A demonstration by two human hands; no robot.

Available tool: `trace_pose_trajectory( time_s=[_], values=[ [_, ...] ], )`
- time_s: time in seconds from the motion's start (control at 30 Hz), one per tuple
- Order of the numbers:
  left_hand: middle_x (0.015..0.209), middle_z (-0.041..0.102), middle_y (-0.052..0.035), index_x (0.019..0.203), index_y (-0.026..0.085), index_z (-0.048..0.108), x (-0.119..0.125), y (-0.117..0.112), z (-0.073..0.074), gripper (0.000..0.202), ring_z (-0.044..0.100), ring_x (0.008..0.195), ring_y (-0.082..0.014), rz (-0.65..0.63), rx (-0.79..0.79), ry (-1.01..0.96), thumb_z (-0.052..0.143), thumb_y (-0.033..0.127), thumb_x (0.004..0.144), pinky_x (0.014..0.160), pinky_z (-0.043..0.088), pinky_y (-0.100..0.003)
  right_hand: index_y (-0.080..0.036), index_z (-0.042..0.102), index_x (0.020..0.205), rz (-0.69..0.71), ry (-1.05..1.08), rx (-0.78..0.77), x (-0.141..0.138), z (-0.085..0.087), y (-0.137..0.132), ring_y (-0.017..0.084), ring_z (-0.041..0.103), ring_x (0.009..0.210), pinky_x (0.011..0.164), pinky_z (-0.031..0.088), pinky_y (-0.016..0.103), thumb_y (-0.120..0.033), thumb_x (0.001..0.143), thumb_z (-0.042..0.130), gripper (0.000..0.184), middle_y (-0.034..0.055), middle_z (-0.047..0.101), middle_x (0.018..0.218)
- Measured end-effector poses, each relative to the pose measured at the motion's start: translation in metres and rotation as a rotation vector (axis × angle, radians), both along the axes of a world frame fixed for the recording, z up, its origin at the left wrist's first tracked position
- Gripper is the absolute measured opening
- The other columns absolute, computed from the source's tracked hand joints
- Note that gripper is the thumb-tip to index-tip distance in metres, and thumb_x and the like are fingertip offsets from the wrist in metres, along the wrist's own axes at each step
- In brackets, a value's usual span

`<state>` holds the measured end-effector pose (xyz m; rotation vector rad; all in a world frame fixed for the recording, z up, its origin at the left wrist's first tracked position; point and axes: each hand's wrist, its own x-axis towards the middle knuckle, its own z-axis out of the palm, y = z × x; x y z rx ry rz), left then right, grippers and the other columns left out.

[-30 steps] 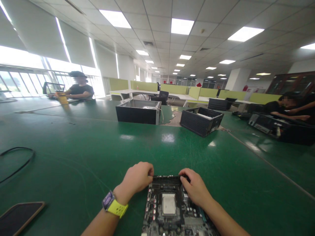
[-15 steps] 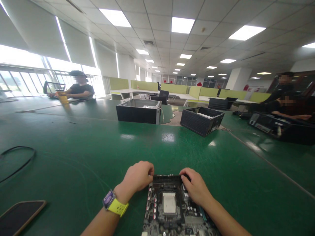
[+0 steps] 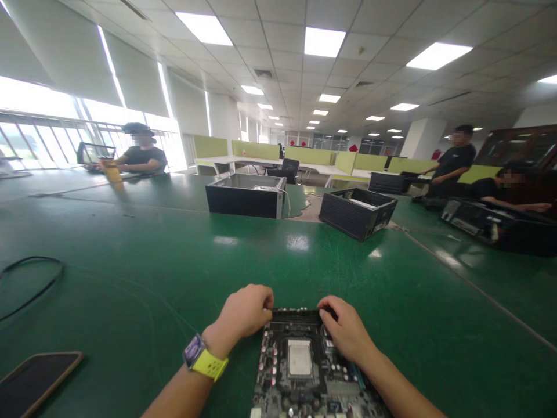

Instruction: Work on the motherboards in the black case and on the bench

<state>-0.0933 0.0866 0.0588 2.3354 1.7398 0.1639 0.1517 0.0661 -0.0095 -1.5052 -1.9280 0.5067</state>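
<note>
A motherboard [image 3: 322,389] lies on the green table in front of me, its near end cut off by the bottom of the view. A square silver processor [image 3: 300,357] sits in its middle. Dark memory slots [image 3: 296,316] run along the far edge. My left hand [image 3: 246,310], with a yellow-strapped watch [image 3: 204,357] on the wrist, has its fingers curled closed at the left end of these slots. At the right end, my right hand [image 3: 346,328] grips the board's far corner between thumb and fingers. The exact contact under the fingertips is hidden.
Two open computer cases, one [image 3: 246,197] at centre and one [image 3: 357,213] to its right, stand farther back. A phone [image 3: 39,380] and a black cable [image 3: 35,284] lie at left. Another case [image 3: 496,226] is by two people at right; a person [image 3: 145,154] sits far left.
Both my hands keep almost the same position on the motherboard. A person at the far right has moved back and stands more upright. The view has shifted very slightly.
</note>
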Motion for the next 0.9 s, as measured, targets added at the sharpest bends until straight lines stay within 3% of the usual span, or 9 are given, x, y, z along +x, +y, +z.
trace_pose_trajectory(
  time_s=[0.9],
  values=[
    [0.082,0.068,-0.0003,0.073,0.025,0.062,0.0027,-0.0024,0.004,0.014,0.06,0.073,-0.0179,-0.01,0.01,-0.007,0.049,0.021,0.069,0.059,0.037,-0.027,-0.021,0.06,0.083,0.002,0.003,0.002,-0.0001,0.0021,-0.0003,0.018,0.056,0.085,0.077,0.039,0.028,-0.025,0.084,0.043,0.018,0.002,0.063,0.085]
  ],
)
